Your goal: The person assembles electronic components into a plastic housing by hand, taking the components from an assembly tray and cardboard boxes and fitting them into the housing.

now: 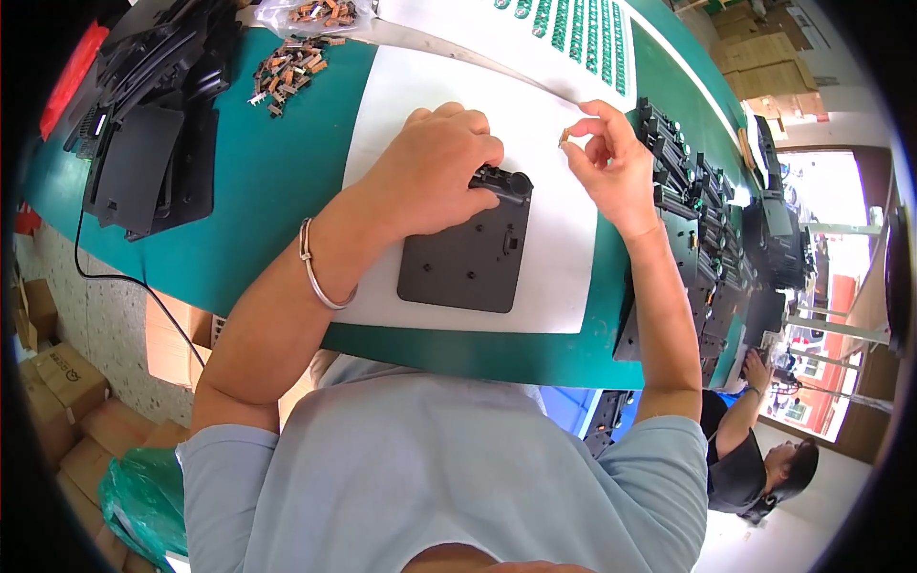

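Note:
On the white sheet [564, 277] lies a flat black plastic panel [463, 267] with small posts and a round barrel along its far edge. My left hand [435, 167] is wrapped over that far edge, thumb on the near side, hiding much of the barrel. To the right of the panel and above the sheet, my right hand [611, 167] pinches a small tan-brown part [565, 139] between thumb and forefinger. The part is mostly covered by the fingertips, so its exact kind cannot be made out. Its colour resembles the loose pieces in the pile [291, 72] at the far left.
Small green circuit boards [573, 38] stand in rows at the back. Black assemblies [702, 220] crowd the right side of the green table [258, 220]. Black panels [143, 162] are stacked at left, near a plastic bag [320, 14] of parts. Another person [745, 468] works at right.

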Demonstrator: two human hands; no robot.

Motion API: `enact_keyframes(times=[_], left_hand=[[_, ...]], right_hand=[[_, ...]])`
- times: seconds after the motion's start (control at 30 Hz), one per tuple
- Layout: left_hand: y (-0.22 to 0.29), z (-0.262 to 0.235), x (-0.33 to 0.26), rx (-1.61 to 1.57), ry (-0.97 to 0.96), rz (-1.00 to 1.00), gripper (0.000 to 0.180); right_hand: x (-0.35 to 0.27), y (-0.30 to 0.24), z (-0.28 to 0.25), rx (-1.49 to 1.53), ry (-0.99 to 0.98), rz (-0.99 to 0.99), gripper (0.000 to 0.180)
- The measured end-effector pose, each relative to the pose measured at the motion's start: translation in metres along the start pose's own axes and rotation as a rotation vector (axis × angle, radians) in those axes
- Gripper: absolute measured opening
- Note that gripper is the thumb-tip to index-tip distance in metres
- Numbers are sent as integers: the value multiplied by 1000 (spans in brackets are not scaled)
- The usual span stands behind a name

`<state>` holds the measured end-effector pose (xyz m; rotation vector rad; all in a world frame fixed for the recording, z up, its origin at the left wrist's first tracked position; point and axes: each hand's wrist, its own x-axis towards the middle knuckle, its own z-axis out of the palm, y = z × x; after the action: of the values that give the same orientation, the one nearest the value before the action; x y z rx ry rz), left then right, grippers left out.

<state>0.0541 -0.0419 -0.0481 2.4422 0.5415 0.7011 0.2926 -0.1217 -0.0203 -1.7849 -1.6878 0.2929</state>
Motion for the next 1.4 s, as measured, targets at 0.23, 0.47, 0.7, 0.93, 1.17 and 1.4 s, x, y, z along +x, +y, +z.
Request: enact_keyframes(times=[0.23,0.47,0.7,0.93,1.17,1.4], left_hand=[[0,1,0,-1,-13,1,26],[0,-1,0,-9,-23,-7,27],[0,0,2,24,-28,-1,27],[-1,0,0,24,-15,13,27],[-1,-1,1,33,-32,6,27],[-1,-2,1,29,-38,-10,28]], right_hand=[[-26,-26,-5,39,109,-278,63],[-34,-31,-6,7,48,-223,50],[-28,-8,-2,-110,-100,-29,11],[-28,-20,-1,-178,-139,28,11],[-33,-6,-11,64,-223,160,16],[-40,-33,-11,88,-199,222,14]])
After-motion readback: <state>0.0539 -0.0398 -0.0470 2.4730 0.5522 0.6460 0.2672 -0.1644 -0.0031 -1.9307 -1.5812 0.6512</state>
